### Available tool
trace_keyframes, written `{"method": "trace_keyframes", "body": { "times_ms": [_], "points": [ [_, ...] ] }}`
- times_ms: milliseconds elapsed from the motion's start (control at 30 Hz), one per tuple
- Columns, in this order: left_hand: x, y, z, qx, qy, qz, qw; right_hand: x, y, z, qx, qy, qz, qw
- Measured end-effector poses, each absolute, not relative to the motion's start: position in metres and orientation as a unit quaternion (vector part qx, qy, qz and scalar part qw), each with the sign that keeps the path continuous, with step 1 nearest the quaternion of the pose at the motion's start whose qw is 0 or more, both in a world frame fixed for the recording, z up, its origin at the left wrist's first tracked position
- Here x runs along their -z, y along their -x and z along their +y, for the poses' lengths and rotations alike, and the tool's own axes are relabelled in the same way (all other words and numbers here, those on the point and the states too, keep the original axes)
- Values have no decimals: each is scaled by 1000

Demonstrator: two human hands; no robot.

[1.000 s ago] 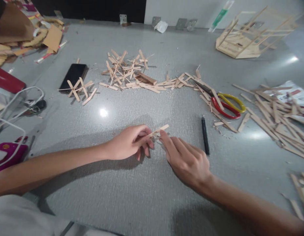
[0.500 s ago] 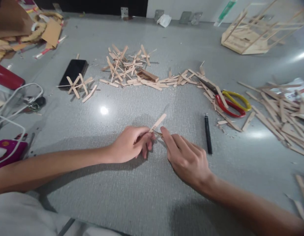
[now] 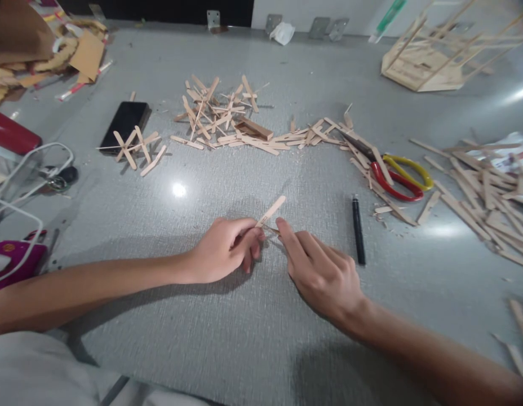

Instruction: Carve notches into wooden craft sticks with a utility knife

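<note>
My left hand (image 3: 230,248) pinches a popsicle stick (image 3: 271,211) between thumb and fingers, and the stick's rounded end points up and to the right. Small dark marks show on the stick close to my fingertips. Closed around a thin, pointed metal tool (image 3: 271,229), my right hand (image 3: 320,268) keeps its index finger stretched along the top. The tool's tip meets the stick's lower part beside my left fingertips. Most of the tool is hidden under my right hand, so its exact kind cannot be made out. Both hands are just above the grey table (image 3: 194,344).
A black pen (image 3: 358,231) lies right of my right hand. Farther back are scissors (image 3: 399,175), a heap of crossed sticks (image 3: 211,113), and a phone (image 3: 125,127). More sticks (image 3: 481,197) spread at right, below a wooden frame (image 3: 422,73). White cables (image 3: 29,208) run along the left.
Both hands stay almost in place, still holding the stick and the tool. The tool's tip and my left fingers have shifted very slightly.
</note>
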State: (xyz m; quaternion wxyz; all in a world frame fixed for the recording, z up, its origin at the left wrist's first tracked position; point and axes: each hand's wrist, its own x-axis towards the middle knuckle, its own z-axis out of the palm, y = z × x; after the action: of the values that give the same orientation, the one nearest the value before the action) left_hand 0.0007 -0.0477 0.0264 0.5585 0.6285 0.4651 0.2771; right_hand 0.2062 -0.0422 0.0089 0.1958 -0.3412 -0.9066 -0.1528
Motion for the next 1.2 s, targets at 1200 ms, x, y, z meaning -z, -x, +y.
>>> {"method": "trace_keyframes", "body": {
  "times_ms": [1200],
  "points": [
    [-26, 0, -47, -283, -684, 446, 503, -20, -192, -51, 312, 336, -882, 107]
  ]
}}
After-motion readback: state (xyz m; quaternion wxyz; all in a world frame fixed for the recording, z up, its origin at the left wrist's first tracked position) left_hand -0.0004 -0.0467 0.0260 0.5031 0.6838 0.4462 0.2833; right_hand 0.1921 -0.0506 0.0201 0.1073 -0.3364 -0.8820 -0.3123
